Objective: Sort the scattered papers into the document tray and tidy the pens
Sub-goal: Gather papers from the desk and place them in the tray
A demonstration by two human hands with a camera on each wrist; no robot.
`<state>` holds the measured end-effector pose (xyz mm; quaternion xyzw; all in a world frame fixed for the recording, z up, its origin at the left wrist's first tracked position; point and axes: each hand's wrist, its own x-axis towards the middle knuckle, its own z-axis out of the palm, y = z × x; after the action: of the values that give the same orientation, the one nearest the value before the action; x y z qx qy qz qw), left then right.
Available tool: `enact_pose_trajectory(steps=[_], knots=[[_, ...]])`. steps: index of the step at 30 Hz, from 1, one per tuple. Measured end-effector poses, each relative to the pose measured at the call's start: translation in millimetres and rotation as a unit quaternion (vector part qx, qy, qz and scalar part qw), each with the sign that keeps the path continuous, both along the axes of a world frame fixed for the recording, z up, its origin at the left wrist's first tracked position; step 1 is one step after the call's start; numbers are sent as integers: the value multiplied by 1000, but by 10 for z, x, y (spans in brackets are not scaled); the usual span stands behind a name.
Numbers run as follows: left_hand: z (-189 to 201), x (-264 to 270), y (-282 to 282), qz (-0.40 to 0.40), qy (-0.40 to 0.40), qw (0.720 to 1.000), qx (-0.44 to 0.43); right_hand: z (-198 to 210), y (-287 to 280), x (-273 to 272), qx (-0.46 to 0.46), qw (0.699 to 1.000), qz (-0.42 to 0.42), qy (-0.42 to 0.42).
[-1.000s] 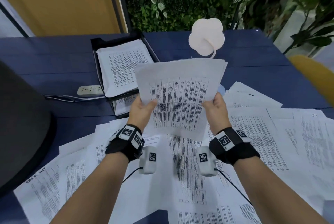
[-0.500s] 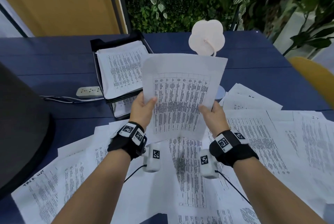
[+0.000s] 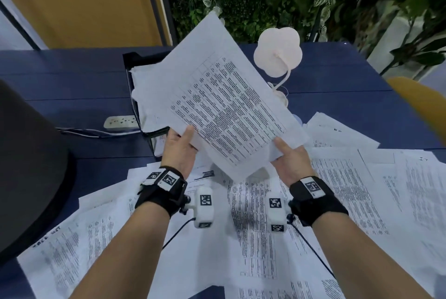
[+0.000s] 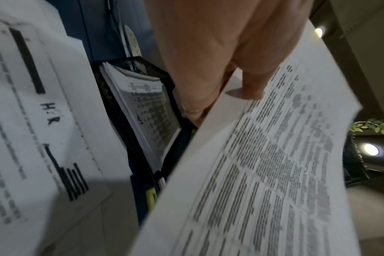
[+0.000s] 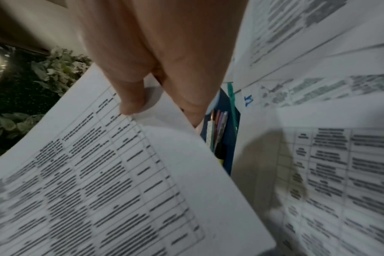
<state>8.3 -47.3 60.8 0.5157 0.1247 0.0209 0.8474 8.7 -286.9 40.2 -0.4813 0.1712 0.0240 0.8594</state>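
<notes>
Head view: a person's left hand [image 3: 179, 151] and right hand [image 3: 288, 162] pinch a sheaf of printed papers [image 3: 224, 110] by its near edge, thumbs on top and fingers beneath. A second ago the sheaf faced the camera squarely; it now swings toward 11 o'clock, its far corner over the black document tray [image 3: 135, 57], which already holds pages on two tiers. Scattered sheets [image 3: 350, 190] cover the blue table [image 3: 72, 76] from 3 to 8 o'clock, as before. Right-wrist view shows several pens [image 5: 218, 131] lying together on bare tabletop between sheets. A white flower-shaped lamp [image 3: 278, 56] stands at 1 o'clock, a power strip [image 3: 120, 122] at 10 o'clock beside the tray.
</notes>
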Motion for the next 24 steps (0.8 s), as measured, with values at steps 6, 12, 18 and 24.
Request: enact_pose_trajectory(steps=[6,12,18,24], knots=[[7,-10,434,26,44,999,-16,69,-183,86,-145,987,-59,-34],[-94,-48,626,-64,57,993,80,114,-280,125,-166,982,-65,-66],[-279,-117,689,-100,100,978,151,-22,-374,56,-173,984,-32,-38],[-171,-31,610,-6,51,946,321,23,-330,94,-180,981,-26,-63]])
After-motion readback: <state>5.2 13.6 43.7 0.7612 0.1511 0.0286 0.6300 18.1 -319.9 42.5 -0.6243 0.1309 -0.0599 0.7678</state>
